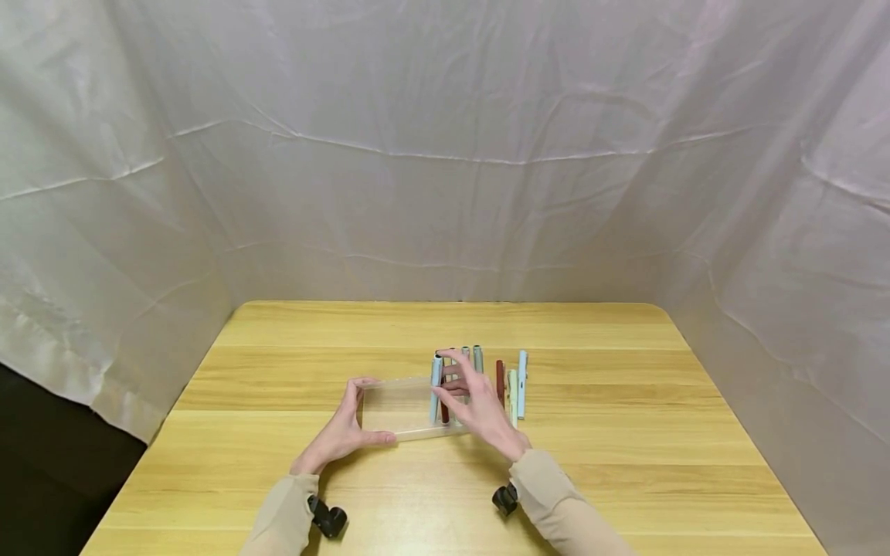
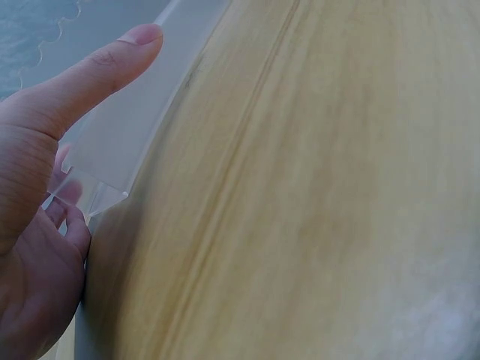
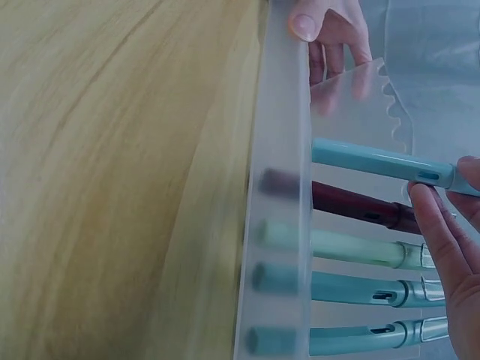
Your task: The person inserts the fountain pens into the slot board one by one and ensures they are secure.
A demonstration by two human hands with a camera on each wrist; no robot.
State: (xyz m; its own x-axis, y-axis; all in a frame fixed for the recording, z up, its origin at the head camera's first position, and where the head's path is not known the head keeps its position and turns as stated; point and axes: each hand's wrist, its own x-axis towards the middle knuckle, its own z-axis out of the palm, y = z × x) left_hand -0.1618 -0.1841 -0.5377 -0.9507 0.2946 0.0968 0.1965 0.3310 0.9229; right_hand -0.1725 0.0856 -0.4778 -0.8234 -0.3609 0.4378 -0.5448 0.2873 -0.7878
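My left hand [image 1: 341, 432] grips the left end of a clear plastic pen tray [image 1: 396, 407], thumb along its front wall and fingers behind. In the left wrist view, the frosted wall of the tray [image 2: 127, 127] shows beside the thumb. My right hand [image 1: 483, 409] pinches a light blue pen [image 3: 367, 157] near its capped end, with its other end down at the tray's front wall. Beside this pen, a dark red pen [image 3: 352, 204], a pale green pen [image 3: 360, 247] and two blue-green pens [image 3: 345, 289] lie side by side in the tray.
On the wooden table [image 1: 591, 448], right of the tray, lie another dark red pen [image 1: 500, 378], a pale green pen [image 1: 513, 394] and a light blue pen [image 1: 522, 384]. The tray's far edge has scalloped notches. A pale curtain [image 1: 445, 208] hangs behind the table and at both sides.
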